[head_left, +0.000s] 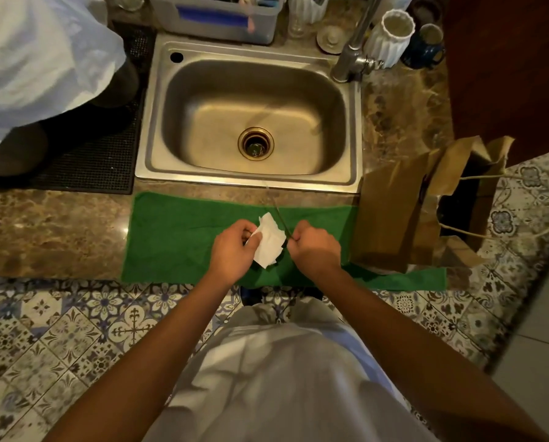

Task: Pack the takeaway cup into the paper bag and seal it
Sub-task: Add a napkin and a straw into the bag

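Observation:
A brown paper bag (391,215) with twine handles stands open on the counter at the right; its inside is dark and I cannot tell what it holds. No takeaway cup shows. Over the green towel (177,240), my left hand (233,250) pinches a white paper napkin (270,240). Just right of it, my right hand (314,247) is closed around a thin clear straw (278,212) that slants up toward the sink. The two hands are close together, with the napkin against the straw.
A steel sink (152,129) lies behind the towel, with a tap (349,55) at its back right. A white ribbed vase (391,36), glasses and a grey bin (222,17) line the back. A black mat (101,151) and a white plastic sheet (34,59) lie left.

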{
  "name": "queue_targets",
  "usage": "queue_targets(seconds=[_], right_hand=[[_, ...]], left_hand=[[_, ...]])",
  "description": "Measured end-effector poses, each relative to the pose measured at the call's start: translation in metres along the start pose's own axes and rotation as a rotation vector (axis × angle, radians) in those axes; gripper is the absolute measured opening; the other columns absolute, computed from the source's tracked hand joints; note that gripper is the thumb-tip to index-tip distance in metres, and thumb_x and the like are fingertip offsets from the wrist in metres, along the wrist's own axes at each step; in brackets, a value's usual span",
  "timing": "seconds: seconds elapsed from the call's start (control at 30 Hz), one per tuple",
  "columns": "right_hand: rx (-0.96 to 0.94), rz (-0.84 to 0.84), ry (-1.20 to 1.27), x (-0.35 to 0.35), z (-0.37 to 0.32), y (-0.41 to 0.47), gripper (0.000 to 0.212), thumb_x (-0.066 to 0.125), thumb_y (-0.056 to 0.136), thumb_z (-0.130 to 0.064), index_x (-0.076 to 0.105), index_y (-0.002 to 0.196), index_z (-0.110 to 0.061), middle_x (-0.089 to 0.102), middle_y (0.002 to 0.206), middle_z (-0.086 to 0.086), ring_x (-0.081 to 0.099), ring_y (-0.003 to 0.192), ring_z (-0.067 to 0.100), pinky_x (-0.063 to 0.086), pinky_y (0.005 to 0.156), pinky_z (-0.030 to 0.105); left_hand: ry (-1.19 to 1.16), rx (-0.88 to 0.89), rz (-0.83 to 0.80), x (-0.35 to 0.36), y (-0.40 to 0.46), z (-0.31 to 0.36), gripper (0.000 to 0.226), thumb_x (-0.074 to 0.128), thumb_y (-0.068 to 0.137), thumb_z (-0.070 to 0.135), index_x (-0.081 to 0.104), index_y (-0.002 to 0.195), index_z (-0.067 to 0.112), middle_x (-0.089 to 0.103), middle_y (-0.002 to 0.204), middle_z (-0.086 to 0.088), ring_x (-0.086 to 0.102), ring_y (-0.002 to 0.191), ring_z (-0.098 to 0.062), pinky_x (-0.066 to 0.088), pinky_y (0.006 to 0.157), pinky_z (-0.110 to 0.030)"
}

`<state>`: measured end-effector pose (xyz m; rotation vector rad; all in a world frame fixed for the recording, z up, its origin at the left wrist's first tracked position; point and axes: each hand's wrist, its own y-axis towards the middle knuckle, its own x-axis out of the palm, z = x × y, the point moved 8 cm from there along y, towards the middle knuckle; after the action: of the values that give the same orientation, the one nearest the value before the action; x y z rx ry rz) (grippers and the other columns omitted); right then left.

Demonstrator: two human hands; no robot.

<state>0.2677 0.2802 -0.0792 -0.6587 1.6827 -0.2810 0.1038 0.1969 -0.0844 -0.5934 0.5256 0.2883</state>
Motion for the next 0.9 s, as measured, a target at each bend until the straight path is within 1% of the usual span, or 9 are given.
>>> queue_targets(seconds=[0.1,0.2,0.27,0.37,0.47,0.57,0.7,0.8,0.9], right_hand=[[-0.134,0.08,0.342,-0.025,-0.008,-0.018,0.032,0.057,0.094,-0.018,0.051,0.125,-0.025,0.067,0.073,0.0,0.063,0.066,0.023,0.054,0.059,0.038],[-0.301,0.22,0.641,-0.072,-0.014,-0.052,0.049,0.053,0.092,-0.009,0.055,0.137,-0.027,0.06,0.067,-0.002,0.056,0.059,0.015,0.057,0.061,0.037],[-0.415,0.38,0.659,-0.109,-0.016,-0.078,0.038,0.05,0.094,-0.011,0.067,0.127,-0.019,0.063,0.074,-0.001,0.058,0.065,0.013,0.055,0.062,0.034],[-0.409,0.531,0.728,-0.152,0.0,-0.108,0.024,0.056,0.096,-0.007,0.077,0.106,-0.013,0.069,0.09,-0.006,0.063,0.077,0.009,0.056,0.067,0.035],[-0.389,0.412,0.888,-0.178,0.003,-0.126,0.026,0.056,0.098,-0.03,0.076,0.112,-0.021,0.07,0.099,-0.011,0.068,0.093,0.012,0.056,0.077,0.029],[-0.402,0.245,1.036,-0.198,0.012,-0.144,0.037,0.061,0.09,-0.048,0.074,0.115,-0.024,0.068,0.103,-0.013,0.07,0.097,0.012,0.058,0.074,0.026],[-0.352,0.453,1.008,-0.234,0.055,-0.164,0.015,0.069,0.09,-0.032,0.071,0.104,-0.03,0.071,0.099,-0.008,0.072,0.086,0.016,0.062,0.065,0.041],[-0.289,0.518,1.079,-0.253,0.1,-0.17,0.013,0.071,0.091,-0.018,0.074,0.101,-0.026,0.073,0.097,-0.005,0.072,0.081,0.013,0.061,0.06,0.031],[-0.289,0.464,1.122,-0.263,0.132,-0.172,0.018,0.072,0.089,-0.027,0.074,0.105,-0.021,0.074,0.098,-0.003,0.073,0.08,0.006,0.055,0.058,0.018]], left_hand=[[-0.199,-0.035,-0.004,-0.02,-0.012,0.017,0.007,0.064,0.098,0.02,0.063,0.105,0.018,0.071,0.091,0.004,0.07,0.089,-0.023,0.057,0.072,-0.037],[-0.385,0.027,-0.004,-0.045,-0.033,0.054,0.022,0.065,0.096,0.011,0.06,0.112,0.026,0.077,0.092,0.002,0.076,0.086,-0.018,0.063,0.074,-0.042],[-0.485,0.1,0.008,-0.062,-0.05,0.087,0.03,0.065,0.096,0.008,0.06,0.119,0.026,0.079,0.09,0.0,0.076,0.083,-0.016,0.064,0.07,-0.035],[-0.601,0.203,0.059,-0.082,-0.08,0.141,0.036,0.065,0.095,0.006,0.06,0.121,0.03,0.08,0.09,0.0,0.075,0.077,-0.011,0.06,0.063,-0.026],[-0.669,0.308,0.122,-0.093,-0.105,0.184,0.041,0.067,0.092,0.002,0.062,0.119,0.033,0.08,0.094,0.004,0.076,0.078,-0.008,0.057,0.061,-0.02],[-0.67,0.414,0.138,-0.08,-0.126,0.226,0.045,0.067,0.092,0.004,0.061,0.126,0.033,0.079,0.105,-0.007,0.077,0.09,-0.014,0.06,0.067,-0.023],[-0.644,0.469,0.065,-0.048,-0.139,0.264,0.056,0.066,0.094,0.007,0.052,0.138,0.037,0.08,0.094,0.001,0.077,0.083,-0.012,0.06,0.067,-0.023],[-0.657,0.494,0.001,-0.02,-0.148,0.288,0.06,0.065,0.094,0.005,0.048,0.143,0.034,0.08,0.085,0.006,0.076,0.076,-0.008,0.057,0.065,-0.019],[-0.676,0.509,-0.03,0.007,-0.157,0.308,0.057,0.064,0.093,0.003,0.049,0.141,0.032,0.08,0.086,0.005,0.076,0.077,-0.008,0.058,0.066,-0.018]])
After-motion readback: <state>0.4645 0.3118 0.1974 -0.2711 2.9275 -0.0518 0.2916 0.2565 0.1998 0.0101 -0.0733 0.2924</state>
